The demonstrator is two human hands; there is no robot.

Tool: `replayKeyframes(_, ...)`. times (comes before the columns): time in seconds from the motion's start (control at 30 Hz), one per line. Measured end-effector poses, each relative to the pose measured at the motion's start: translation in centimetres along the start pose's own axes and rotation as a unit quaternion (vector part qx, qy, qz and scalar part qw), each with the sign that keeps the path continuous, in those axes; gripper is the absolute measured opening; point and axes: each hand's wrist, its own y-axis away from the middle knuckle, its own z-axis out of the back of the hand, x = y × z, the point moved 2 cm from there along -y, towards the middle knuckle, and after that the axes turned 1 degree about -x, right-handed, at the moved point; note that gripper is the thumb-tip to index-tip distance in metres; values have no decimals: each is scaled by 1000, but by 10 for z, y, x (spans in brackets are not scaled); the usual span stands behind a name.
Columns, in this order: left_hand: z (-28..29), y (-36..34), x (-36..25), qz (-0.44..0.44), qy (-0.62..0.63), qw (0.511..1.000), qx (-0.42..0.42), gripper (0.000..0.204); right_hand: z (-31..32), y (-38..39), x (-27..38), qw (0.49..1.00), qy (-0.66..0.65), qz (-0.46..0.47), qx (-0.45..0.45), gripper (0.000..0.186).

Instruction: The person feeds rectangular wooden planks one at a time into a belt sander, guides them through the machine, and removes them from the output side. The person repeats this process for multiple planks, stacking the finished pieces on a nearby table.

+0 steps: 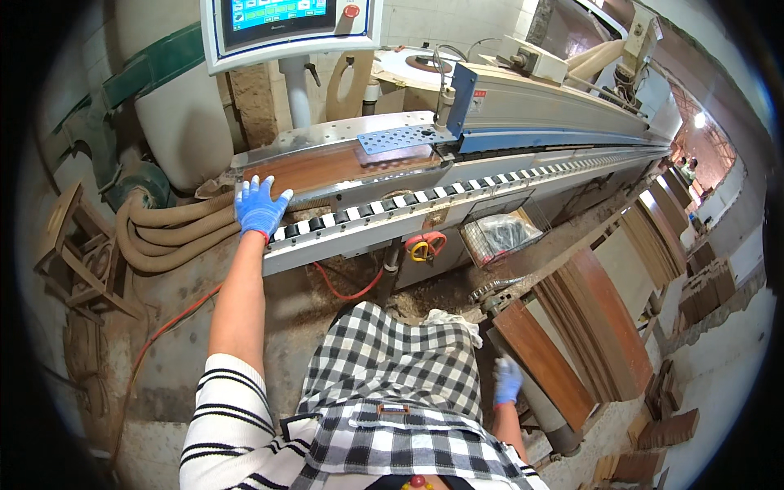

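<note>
My left hand [260, 209], in a blue-and-white glove, lies with fingers spread on the left end of a reddish-brown wooden board [327, 167]. That board rests on the machine's infeed table, beside a perforated blue plate [396, 139] and behind a rail with black-and-white rollers [461, 189]. My right hand [506, 380], also gloved, is low at the right and smeared by motion, so its grip is unclear. It is beside a brown board [543, 363] propped on a support, near a stack of panels [596, 310].
A control screen [278, 12] stands above the machine [555, 110]. Thick hoses [163, 233] and a wooden stool [82, 253] are at the left. A red hose [343, 294] runs underneath, near a wire basket [502, 237]. More panels line the right, with people [688, 167] far back.
</note>
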Motion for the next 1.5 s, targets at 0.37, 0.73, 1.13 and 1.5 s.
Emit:
replayKeyframes(0.37,2,2,4,5,4,1000,0,68,82,-19,-34,811,-487,-231,-227,59)
replayKeyframes(0.73,-2,5,17,-5,33,999,-30,64,96,-26,-37,810,-503,-185,-238,76)
replayKeyframes(1.13,4,9,47,39,111,993,-10,59,93,-21,-33,815,-502,-182,-225,72)
replayKeyframes(1.5,8,5,43,22,88,996,-7,58,107,-26,-44,767,-562,-240,-196,61)
